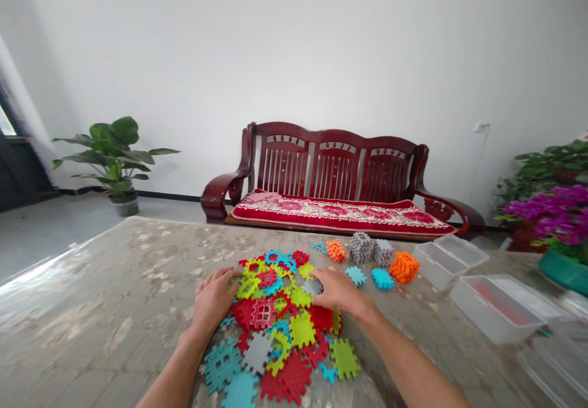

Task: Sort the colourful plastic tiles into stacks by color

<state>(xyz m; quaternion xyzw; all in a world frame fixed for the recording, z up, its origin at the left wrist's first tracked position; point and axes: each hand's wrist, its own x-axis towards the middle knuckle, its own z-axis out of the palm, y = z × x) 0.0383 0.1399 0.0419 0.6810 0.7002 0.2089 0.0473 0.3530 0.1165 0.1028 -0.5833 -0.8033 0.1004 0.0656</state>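
A heap of interlocking plastic tiles in red, lime green, blue, teal and grey is spread on the table. My left hand (pixel 215 293) rests along the heap's left edge, fingers extended and nothing seen in its grasp. On the opposite side, my right hand (pixel 339 290) has its thumb and finger around a small grey tile (pixel 312 287). Closer to me lie another grey tile (pixel 257 353), a lime green tile (pixel 345 359) and red tiles (pixel 289 380). A pink-red window-shaped piece (pixel 263 313) is in the middle. The right fingertips are partly hidden.
Past my right hand stand grey tile stacks (pixel 361 249), orange tile stacks (pixel 405 267) and blue tile stacks (pixel 383 279). Clear plastic boxes (pixel 496 310) sit at the right. A flower pot (pixel 565 270) is at the far right. Behind the table is a wooden bench (pixel 337 163).
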